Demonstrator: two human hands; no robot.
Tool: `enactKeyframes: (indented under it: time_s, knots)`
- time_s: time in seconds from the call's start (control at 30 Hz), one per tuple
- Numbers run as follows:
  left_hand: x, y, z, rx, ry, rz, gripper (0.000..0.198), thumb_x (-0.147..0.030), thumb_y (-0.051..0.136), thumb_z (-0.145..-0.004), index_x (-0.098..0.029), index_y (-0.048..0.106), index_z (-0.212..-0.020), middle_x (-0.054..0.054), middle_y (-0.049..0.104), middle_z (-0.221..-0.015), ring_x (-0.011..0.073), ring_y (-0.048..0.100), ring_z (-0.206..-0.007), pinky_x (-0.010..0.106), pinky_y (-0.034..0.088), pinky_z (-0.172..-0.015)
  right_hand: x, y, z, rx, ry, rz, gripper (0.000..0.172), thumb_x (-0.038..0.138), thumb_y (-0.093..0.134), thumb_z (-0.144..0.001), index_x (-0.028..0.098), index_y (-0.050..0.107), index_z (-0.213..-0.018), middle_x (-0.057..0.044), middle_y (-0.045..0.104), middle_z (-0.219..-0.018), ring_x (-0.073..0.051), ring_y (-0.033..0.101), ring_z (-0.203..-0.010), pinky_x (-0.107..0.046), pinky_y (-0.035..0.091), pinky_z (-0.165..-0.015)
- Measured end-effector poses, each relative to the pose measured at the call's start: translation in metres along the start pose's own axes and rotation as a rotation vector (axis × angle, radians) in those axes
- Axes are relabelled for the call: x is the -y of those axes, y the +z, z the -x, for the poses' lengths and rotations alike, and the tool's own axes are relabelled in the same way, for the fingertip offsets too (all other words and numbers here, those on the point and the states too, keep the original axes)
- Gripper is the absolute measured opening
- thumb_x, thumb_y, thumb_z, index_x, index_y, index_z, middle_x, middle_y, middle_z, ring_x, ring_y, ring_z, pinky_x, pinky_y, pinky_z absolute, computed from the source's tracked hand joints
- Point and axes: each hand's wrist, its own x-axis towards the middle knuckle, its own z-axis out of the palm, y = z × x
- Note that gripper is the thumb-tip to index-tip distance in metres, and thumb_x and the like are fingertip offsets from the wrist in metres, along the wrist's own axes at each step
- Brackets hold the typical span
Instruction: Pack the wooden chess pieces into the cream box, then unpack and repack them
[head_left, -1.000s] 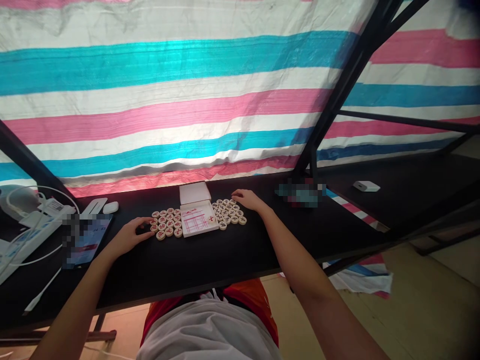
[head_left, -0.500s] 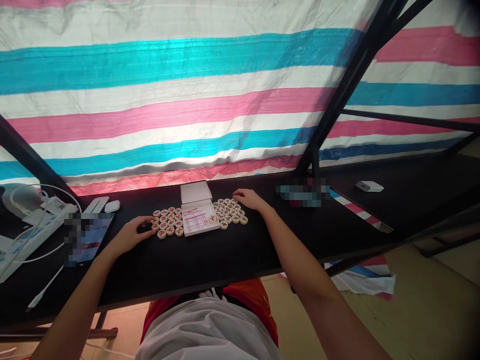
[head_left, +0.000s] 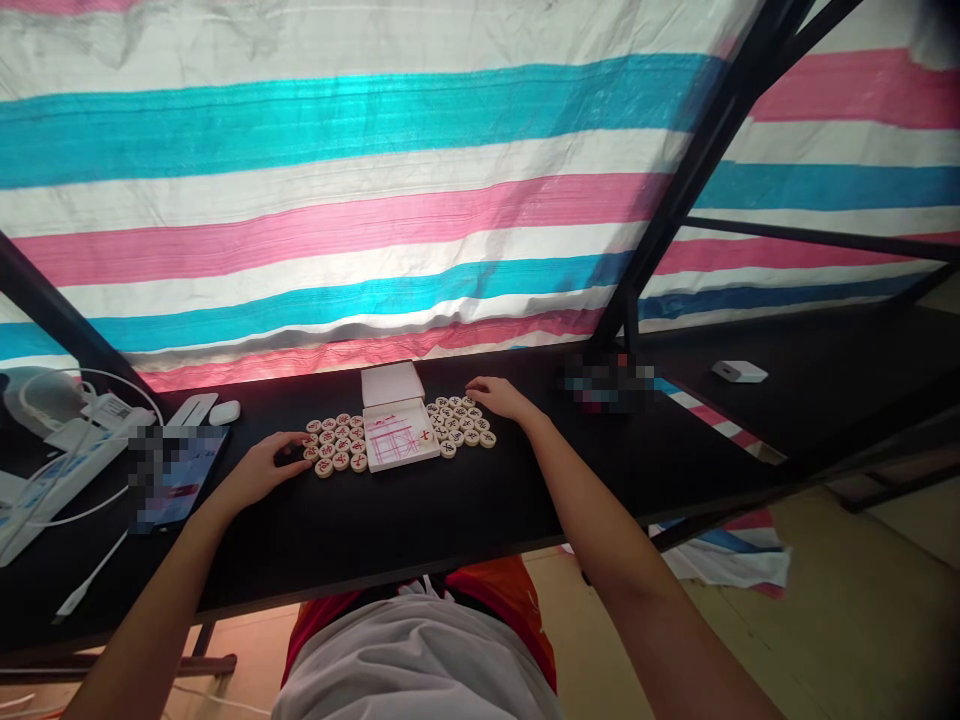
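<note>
An open white box (head_left: 397,440) with pink and purple lines inside stands on the black table (head_left: 330,540), its lid (head_left: 393,384) folded back. Left of it lie several round pieces with red characters (head_left: 342,448); several pieces with dark characters (head_left: 457,424) lie to its right. My left hand (head_left: 272,464) rests at the left edge of the red pieces, thumb and fingers apart, holding nothing. At the upper right of the dark pieces lies my right hand (head_left: 498,396), fingers stretched out and touching the outermost ones.
On the left are a power strip (head_left: 71,480) with white cables, a phone-like tablet (head_left: 180,480), and a white earphone case (head_left: 225,412). A blurred-out item (head_left: 607,383) lies right of my right hand. Further right sits a white charger (head_left: 739,372). Black frame bars flank a striped sheet behind.
</note>
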Motion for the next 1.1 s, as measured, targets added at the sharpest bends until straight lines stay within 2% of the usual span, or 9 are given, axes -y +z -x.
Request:
enactKeyframes:
  time_s: [1.1]
  knots:
    - [0.0005,0.0003,-0.0004,-0.004,-0.009,0.006,0.061,-0.065,0.057,-0.069,-0.020,0.063,-0.111,0.008,0.063,-0.112,0.0237,0.060,-0.093,0.032,0.048,-0.081,0.0031,-0.0018,0.0012,0.010,0.015,-0.012,0.024,0.030,0.054,-0.084,0.020,0.068,-0.100,-0.004,0.070,-0.100,-0.018,0.063,-0.089,-0.026,0.046,-0.081]
